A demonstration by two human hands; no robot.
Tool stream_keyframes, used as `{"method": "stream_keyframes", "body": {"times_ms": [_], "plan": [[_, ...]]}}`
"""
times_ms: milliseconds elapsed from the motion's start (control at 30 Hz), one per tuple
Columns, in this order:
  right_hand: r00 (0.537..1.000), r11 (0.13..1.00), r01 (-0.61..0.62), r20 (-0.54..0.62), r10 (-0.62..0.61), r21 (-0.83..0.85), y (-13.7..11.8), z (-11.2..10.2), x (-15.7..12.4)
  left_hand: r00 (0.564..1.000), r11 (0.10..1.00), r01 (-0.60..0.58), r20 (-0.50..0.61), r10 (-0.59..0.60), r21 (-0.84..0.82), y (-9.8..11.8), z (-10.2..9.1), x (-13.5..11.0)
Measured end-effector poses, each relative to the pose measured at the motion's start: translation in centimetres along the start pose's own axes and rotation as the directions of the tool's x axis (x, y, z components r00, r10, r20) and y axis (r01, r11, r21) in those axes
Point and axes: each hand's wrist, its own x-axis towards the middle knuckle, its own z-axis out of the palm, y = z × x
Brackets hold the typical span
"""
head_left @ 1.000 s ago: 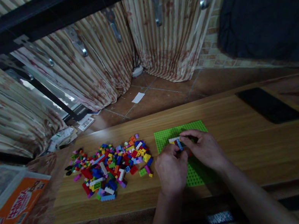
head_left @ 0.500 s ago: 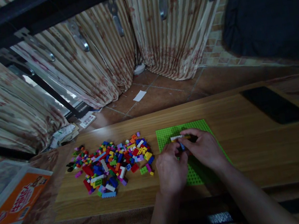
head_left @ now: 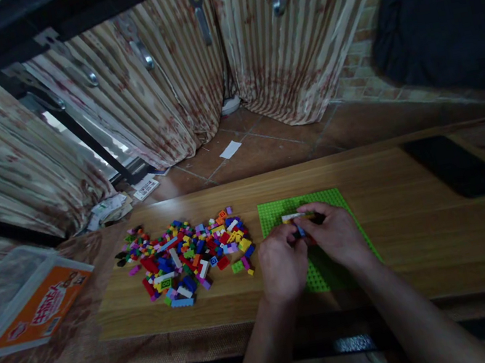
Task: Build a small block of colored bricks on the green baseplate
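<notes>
A bright green baseplate [head_left: 271, 214] lies on the wooden table [head_left: 421, 237]. Both hands meet over its middle. My left hand [head_left: 282, 265] is curled, fingertips pinched at a small stack of bricks [head_left: 295, 220] with a white and yellow top and a blue piece below. My right hand [head_left: 332, 234] is closed around the same stack from the right. The bricks beneath the fingers are mostly hidden. A heap of loose coloured bricks [head_left: 187, 257] is spread on the table left of the plate.
A clear plastic box with an orange label [head_left: 29, 303] sits at the table's left end. A dark flat rectangle [head_left: 458, 165] lies at the right. Striped curtains [head_left: 168, 82] and a tiled floor [head_left: 264, 146] with paper scraps are beyond the table.
The view has drifted slightly, so everything sits a little to the right. Both hands stay on the brick stack over the baseplate, fingers drawn a bit closer together.
</notes>
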Motion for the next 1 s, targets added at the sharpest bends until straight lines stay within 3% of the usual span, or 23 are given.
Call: {"method": "stream_keyframes", "body": {"times_ms": [167, 267, 367, 500, 567, 667, 800, 933, 1000], "plan": [[0.999, 0.999, -0.004, 0.036, 0.003, 0.033, 0.4, -0.2, 0.0, 1.0, 1.0, -0.007, -0.009, 0.007, -0.019, 0.0, 0.0, -0.1], [0.999, 0.991, -0.005, 0.048, -0.001, 0.136, 0.5, -0.5, 0.0, 1.0, 0.997, -0.02, -0.005, 0.02, -0.072, 0.1, -0.2, -0.4], [0.997, 0.949, -0.025, -0.067, 0.049, 0.315, 0.4, -1.1, 0.3, 1.0, 0.989, -0.023, -0.009, 0.022, -0.148, 0.1, -0.9, -0.5], [0.946, 0.851, -0.092, -0.222, 0.237, 0.517, 0.4, -2.0, 0.9, 0.993, 0.957, 0.014, -0.112, -0.049, -0.29, -0.1, -2.5, -0.2], [0.927, 0.829, -0.091, -0.256, 0.273, 0.552, 0.5, -2.3, 1.2, 0.984, 0.921, 0.019, -0.154, -0.086, -0.39, -0.3, -3.3, 0.1], [0.926, 0.841, -0.068, -0.28, 0.254, 0.536, 0.4, -2.5, 1.1, 0.968, 0.854, -0.005, -0.216, -0.126, -0.52, -0.6, -3.9, 0.4], [0.925, 0.9, -0.009, -0.337, 0.173, 0.437, -0.7, -2.3, 0.6, 0.946, 0.788, -0.046, -0.28, -0.162, -0.614, 0.2, -3.2, -0.2], [0.91, 0.977, 0.086, -0.415, 0.004, 0.196, -2.7, -1.6, -0.7, 0.965, 0.691, -0.063, -0.219, -0.141, -0.721, 2.2, -1.8, -1.8], [0.919, 0.979, 0.132, -0.389, -0.062, 0.155, -3.3, -0.8, -1.5, 0.976, 0.664, -0.086, -0.197, -0.095, -0.743, 3.2, -1.4, -2.4]]}}
